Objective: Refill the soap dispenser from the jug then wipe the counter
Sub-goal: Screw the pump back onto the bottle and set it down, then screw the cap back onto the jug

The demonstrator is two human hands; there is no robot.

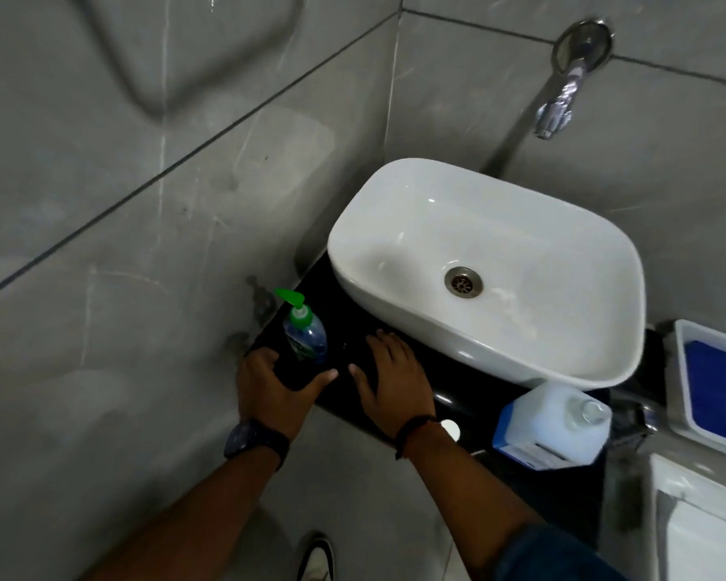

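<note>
At the bottom centre of the frame a shoe [317,557] stands on the grey floor. Above it, two bare forearms reach up from the lower edge. The left hand [269,385], with a dark watch [254,440] on its wrist, rests at the left end of the black counter [470,396], fingers spread and thumb pointing right; it grips nothing. The right hand [392,377], with a dark cord [413,429] round its wrist, lies flat and open on the counter's front, palm down, also empty. The thumbs point toward each other with a small gap between them.

At lower right, the jug [552,425], white with a blue label and a clear cap, stands on the counter's right end, just in front of the basin. Right of it, a white tray [684,371] holds a blue cloth [713,385].

The dispenser [304,331], a clear bottle with a green pump, stands upright on the counter's left end, just beyond the left hand and between the wall and the basin [491,274]. It touches neither hand.

The white basin fills the centre, its drain [463,280] visible. At upper right, a chrome tap [562,94] projects from the tiled wall above it.
</note>
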